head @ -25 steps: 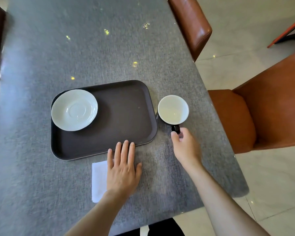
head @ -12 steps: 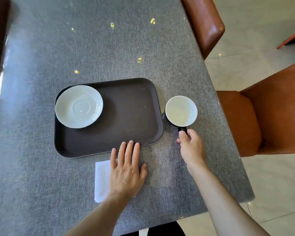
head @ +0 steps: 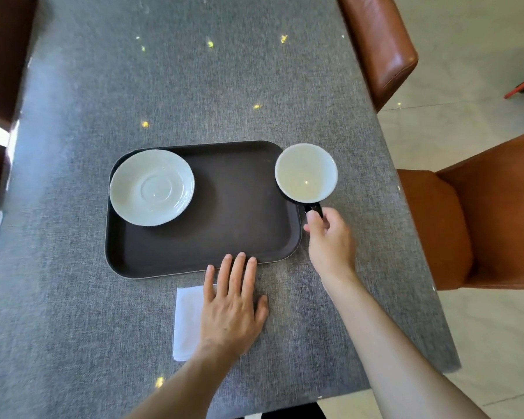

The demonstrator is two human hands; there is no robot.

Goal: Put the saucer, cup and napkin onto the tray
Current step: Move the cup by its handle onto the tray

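A dark brown tray lies on the grey table. A pale saucer rests in the tray's far left corner. My right hand pinches the black handle of the cup, white inside, which hangs over the tray's right rim. My left hand lies flat with its fingers spread, fingertips at the tray's near edge. It partly covers a white folded napkin on the table in front of the tray.
The grey table stretches away beyond the tray. Brown leather chairs stand at the right, the far right and the left. The table's right edge runs close to the cup.
My right hand closed on the cup's handle and lifted the cup left, from the table beside the tray to over the tray's right rim. My left hand stayed on the napkin.
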